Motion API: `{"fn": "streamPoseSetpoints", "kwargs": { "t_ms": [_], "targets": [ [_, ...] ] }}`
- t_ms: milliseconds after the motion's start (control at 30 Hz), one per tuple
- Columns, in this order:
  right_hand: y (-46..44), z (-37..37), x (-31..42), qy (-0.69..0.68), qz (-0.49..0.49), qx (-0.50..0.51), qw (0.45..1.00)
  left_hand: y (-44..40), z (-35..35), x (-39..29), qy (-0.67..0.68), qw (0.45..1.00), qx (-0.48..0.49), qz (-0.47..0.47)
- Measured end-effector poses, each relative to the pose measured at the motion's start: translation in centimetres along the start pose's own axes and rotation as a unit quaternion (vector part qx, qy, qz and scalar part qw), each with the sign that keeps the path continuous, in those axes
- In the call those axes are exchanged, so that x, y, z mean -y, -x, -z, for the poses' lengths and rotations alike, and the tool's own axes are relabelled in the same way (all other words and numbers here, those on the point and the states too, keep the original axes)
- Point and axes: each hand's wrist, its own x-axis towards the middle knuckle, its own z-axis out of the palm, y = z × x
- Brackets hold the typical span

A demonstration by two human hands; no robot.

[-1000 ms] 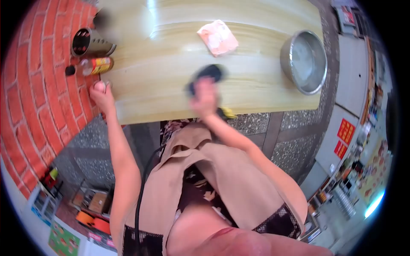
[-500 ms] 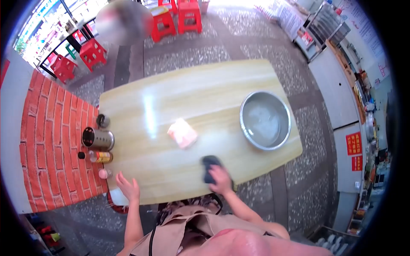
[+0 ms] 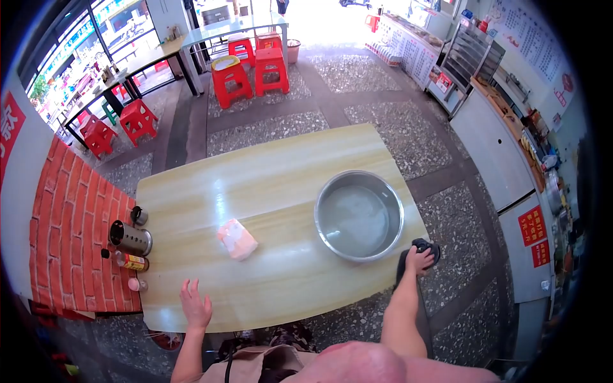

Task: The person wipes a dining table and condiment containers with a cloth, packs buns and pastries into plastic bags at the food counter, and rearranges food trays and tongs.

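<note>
My right hand is closed on a dark cloth, past the right edge of the pale wood-grain table. Part of the cloth hangs below my fingers. Fingers spread, my left hand is above the table's front left part and holds nothing. Just left of my right hand stands a round metal basin with cloudy liquid in it. A pink and white soft packet lies mid-table, ahead of my left hand.
Along the brick-patterned panel at left stand a perforated metal holder, a labelled bottle and small jars. Red stools and more tables are beyond. A white counter runs along the right.
My right hand has carried the dark cloth from the front of the tabletop to its right edge, beside the basin. My left hand stays open. The camera view has shifted.
</note>
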Motion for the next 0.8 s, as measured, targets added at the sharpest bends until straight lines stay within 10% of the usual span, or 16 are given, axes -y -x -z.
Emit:
{"fn": "streamPoseSetpoints", "kwargs": {
  "t_ms": [67, 167, 800],
  "targets": [
    [1.8, 2.2, 2.0, 0.017, -0.213, -0.006, 0.977, 0.4, 1.3, 0.4, 0.001, 1.0, -0.007, -0.014],
    [2.2, -1.0, -1.9, -0.207, -0.264, 0.036, 0.941, 2.1, 2.8, 1.4, 0.012, 0.999, -0.037, 0.015],
    [43.6, 11.6, -7.5, -0.182, 0.141, 0.351, 0.908, 25.1, 7.7, 9.8, 0.189, 0.98, 0.054, -0.01]
  ]
}}
